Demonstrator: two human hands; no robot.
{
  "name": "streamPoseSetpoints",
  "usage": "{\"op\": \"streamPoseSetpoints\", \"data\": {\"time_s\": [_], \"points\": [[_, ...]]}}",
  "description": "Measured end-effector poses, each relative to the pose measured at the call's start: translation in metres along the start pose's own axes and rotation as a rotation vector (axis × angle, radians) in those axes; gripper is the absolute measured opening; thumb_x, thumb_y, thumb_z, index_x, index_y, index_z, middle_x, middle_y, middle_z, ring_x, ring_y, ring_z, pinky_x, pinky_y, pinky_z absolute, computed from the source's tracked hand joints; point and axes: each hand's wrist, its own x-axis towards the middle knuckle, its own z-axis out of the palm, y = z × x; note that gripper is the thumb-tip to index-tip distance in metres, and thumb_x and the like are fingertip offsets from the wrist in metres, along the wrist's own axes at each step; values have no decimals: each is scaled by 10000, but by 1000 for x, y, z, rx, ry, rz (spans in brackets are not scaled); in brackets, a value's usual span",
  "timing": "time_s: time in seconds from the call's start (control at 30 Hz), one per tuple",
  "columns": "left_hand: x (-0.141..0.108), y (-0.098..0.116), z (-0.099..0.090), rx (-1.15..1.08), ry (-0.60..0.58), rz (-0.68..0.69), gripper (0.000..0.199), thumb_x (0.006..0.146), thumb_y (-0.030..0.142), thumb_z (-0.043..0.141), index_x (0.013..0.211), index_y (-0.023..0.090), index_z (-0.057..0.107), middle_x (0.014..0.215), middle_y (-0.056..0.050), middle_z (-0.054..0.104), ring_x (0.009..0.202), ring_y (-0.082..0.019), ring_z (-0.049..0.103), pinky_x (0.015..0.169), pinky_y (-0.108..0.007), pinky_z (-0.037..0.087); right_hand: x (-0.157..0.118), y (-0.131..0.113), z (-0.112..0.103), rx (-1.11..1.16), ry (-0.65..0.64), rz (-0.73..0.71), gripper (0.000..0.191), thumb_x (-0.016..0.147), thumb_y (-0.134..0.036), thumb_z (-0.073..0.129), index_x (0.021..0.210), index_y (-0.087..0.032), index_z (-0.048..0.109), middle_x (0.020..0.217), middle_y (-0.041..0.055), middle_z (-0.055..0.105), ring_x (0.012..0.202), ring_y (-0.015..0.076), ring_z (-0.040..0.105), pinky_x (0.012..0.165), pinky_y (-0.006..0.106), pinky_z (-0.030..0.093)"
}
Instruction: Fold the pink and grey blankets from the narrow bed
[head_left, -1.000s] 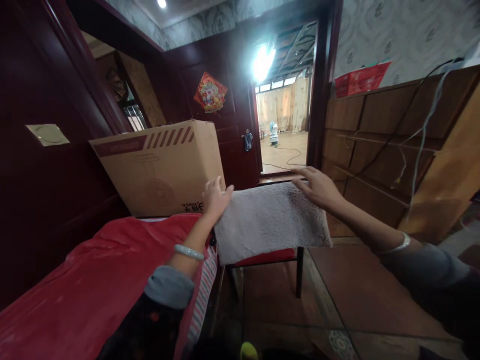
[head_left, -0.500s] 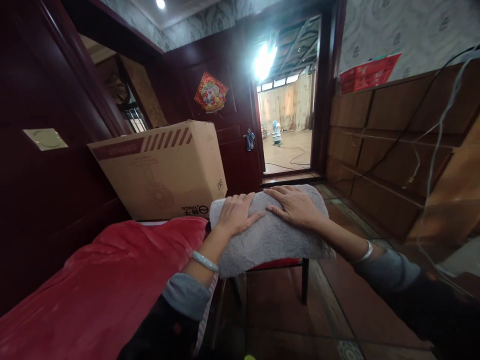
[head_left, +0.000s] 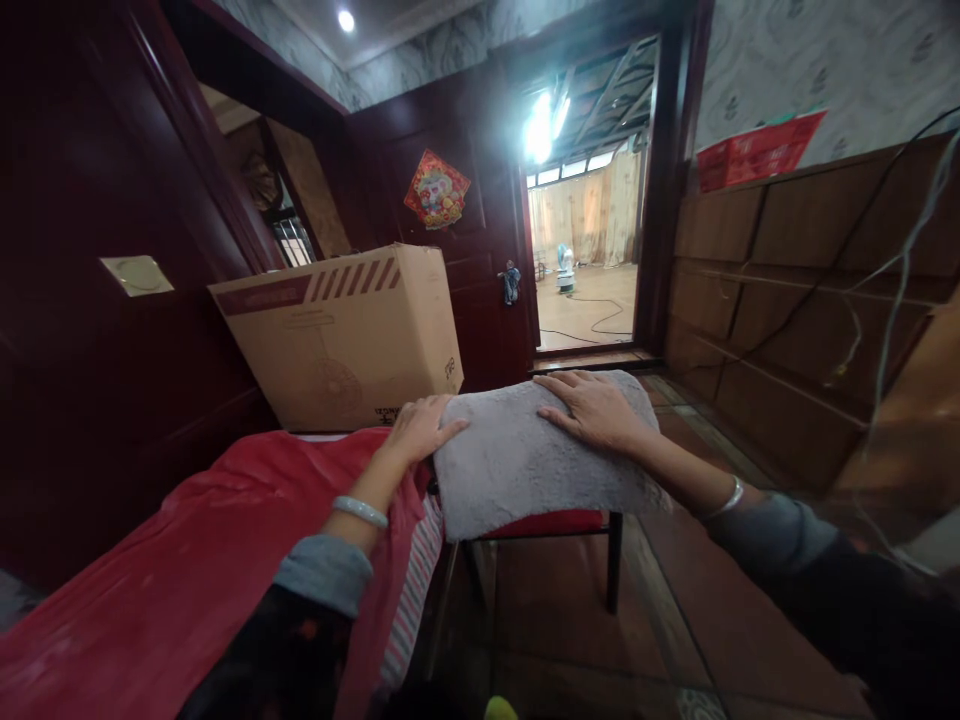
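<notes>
A grey fluffy cloth [head_left: 510,460] is draped over a chair [head_left: 613,560] with dark legs and a red seat edge. On its left edge rests my left hand [head_left: 421,430], fingers stretched over the far side and thumb lying on the cloth. My right hand [head_left: 596,410] lies flat on the right half of the cloth, its fingers spread. Neither hand appears to grip it. Beside the chair, a red blanket [head_left: 247,540] with a striped border spreads out under my left forearm.
A large cardboard box [head_left: 345,340] stands behind the blanket. To the right runs a wood-panelled counter [head_left: 795,290] with hanging cables and a red basket [head_left: 761,152] on top. Beyond the doorway a fan [head_left: 565,270] stands on the floor.
My left hand has slid left from the middle of the cloth to its left edge, and the cloth looks flatter there. The right hand stays nearly in place.
</notes>
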Motion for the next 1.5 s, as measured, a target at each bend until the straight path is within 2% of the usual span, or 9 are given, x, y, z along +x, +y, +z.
{"op": "streamPoseSetpoints", "data": {"time_s": [0.13, 0.4, 0.53, 0.7, 0.97, 1.13, 1.3, 1.4, 1.5], "points": [[-17, 1, 4, -4, 96, -141, 636, 1001, 479, 437, 1513, 102, 424, 1564, -215, 457, 1452, -346, 420, 1169, -500, 348, 1, 2, 1, 10, -18, -7, 646, 1033, -636, 290, 1477, -232, 529, 1415, 121, 597, 1238, 330, 576, 1012, 495, 473], [-13, 73, 9, 22, 137, 175, 896, 885, 642, 600, 1598, 209, 275, 1670, -159, 298, 1543, -340, 249, 1250, -565, 179, -9, 20, 2, -9, -21, -44, 858, 933, -791, 393, 1616, -280, 297, 1603, 144, 391, 1421, 380, 423, 1136, 597, 334], [11, 90, 13, 25, 107, 183, 1032, 768, 715, 702, 1585, 227, 302, 1559, -182, 456, 1430, -387, 412, 1190, -588, 270, -19, 32, 0, -23, -39, -49, 958, 852, -872, 444, 1598, -280, 345, 1531, 156, 486, 1328, 402, 504, 1087, 587, 369], [20, 73, 15, 12, 76, 235, 1036, 712, 767, 715, 1542, 240, 389, 1368, -150, 602, 1253, -358, 557, 1093, -497, 401, -23, 37, 0, 10, -42, -50, 942, 846, -867, 458, 1568, -264, 409, 1451, 144, 563, 1241, 388, 557, 1030, 541, 410], [-20, 21, 7, 93, 55, 86, 1062, 699, 653, 799, 1559, 207, 362, 1535, -194, 466, 1402, -381, 445, 1161, -528, 353, -24, 37, 6, 18, -22, -56, 943, 838, -846, 491, 1555, -237, 422, 1473, 160, 538, 1279, 395, 529, 1062, 562, 388], [-78, -8, 11, 87, 6, -123, 965, 827, 461, 733, 1612, 206, 234, 1651, -217, 308, 1495, -375, 357, 1179, -562, 330, -27, 44, 7, 76, -58, -50, 936, 811, -818, 536, 1564, -276, 409, 1542, 145, 474, 1340, 426, 488, 1068, 612, 389], [-189, -30, 35, -16, -20, -302, 783, 876, 336, 618, 1594, 240, 320, 1665, -129, 327, 1524, -307, 328, 1223, -501, 313, -31, 31, 8, 199, 4, -13, 907, 758, -774, 623, 1517, -298, 486, 1563, 198, 425, 1390, 526, 395, 1057, 771, 315], [-275, -36, 46, -55, -22, -482, 750, 863, 356, 603, 1571, 229, 389, 1624, -92, 414, 1492, -326, 382, 1220, -487, 344, -34, -14, 6, 370, 207, -162, 725, 845, -684, 534, 1519, -428, 460, 1565, 124, 430, 1431, 515, 332, 1102, 807, 252], [-365, -33, 46, 2, 18, -701, 726, 849, 359, 582, 1544, 205, 439, 1601, -112, 445, 1482, -326, 404, 1229, -487, 352, -47, -89, 13, 621, 158, -253, 565, 903, -529, 541, 1456, -594, 446, 1363, 27, 620, 1248, 458, 562, 1022, 740, 467]]}}
